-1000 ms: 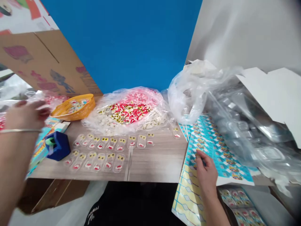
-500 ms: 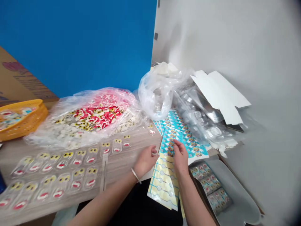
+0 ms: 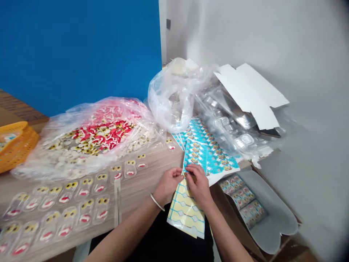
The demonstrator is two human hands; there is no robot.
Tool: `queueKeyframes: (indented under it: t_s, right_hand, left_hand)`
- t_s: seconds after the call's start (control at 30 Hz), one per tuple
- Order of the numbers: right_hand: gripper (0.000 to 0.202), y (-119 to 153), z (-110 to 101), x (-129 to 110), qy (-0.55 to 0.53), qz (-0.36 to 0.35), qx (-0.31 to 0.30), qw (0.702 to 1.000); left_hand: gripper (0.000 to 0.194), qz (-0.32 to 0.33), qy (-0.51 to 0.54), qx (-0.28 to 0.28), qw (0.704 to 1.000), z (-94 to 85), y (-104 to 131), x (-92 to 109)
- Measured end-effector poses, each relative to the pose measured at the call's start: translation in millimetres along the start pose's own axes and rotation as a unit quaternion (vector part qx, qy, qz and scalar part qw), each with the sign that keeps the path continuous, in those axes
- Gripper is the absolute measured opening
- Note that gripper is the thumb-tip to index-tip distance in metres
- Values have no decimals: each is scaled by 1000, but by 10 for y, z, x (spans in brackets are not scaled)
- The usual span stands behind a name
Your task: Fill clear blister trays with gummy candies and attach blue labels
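A long sticker sheet (image 3: 188, 213) slopes from the table toward my lap. Its near half is bare yellow backing, and printed blue stickers remain at the far end. My right hand (image 3: 199, 183) lies over the middle of this sheet, thumb and fingers pinched at its left edge, where the blue part begins. Right beside it, my left hand (image 3: 167, 185) is closed in a pinch, fingertips almost meeting the right thumb; whatever lies between them is too small to make out. More blue sticker sheets (image 3: 222, 158) lie beneath and behind.
Rows of clear blister shells (image 3: 84, 191) with yellow eyes and red mouths cover the left table. A plastic bag (image 3: 35, 156) of loose eye and mouth pieces stands behind, near an orange basket (image 3: 17, 151). At right are bagged clear shells (image 3: 223, 120), white card (image 3: 251, 94) and a lined box (image 3: 275, 214).
My hands have come together over the sticker sheet, and the right fingers have closed at its left edge. The view has shifted slightly to the right.
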State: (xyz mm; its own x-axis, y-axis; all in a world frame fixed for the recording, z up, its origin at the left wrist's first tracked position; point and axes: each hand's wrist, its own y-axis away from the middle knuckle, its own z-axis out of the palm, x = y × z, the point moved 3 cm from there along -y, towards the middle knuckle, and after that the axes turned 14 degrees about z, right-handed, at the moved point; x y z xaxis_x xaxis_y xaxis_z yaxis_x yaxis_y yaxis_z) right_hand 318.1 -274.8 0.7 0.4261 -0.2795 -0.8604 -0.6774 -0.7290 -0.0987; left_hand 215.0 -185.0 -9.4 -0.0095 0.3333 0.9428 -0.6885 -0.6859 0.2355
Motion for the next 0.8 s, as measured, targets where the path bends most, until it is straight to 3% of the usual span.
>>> queueKeyframes:
  t_s: [0.17, 0.3, 0.6, 0.73, 0.8]
  right_hand:
    - [15, 9, -9, -82, 59, -29, 13, 998]
    - [13, 10, -16, -124, 42, -9, 8, 999]
    - [18, -89, 10, -120, -125, 154, 36, 980]
    - [25, -133, -55, -32, -184, 223, 37, 956]
    - [28, -147, -67, 22, -217, 250, 32, 943]
  left_hand:
    - [31, 14, 12, 1, 1000, 13, 36, 61]
    - [24, 29, 5, 5, 1000, -1, 54, 71]
    - [29, 22, 1, 21, 1000, 46, 58, -53]
    - [26, 36, -89, 20, 995, -20, 120, 1]
    - [29, 104, -186, 38, 976, -77, 175, 115]
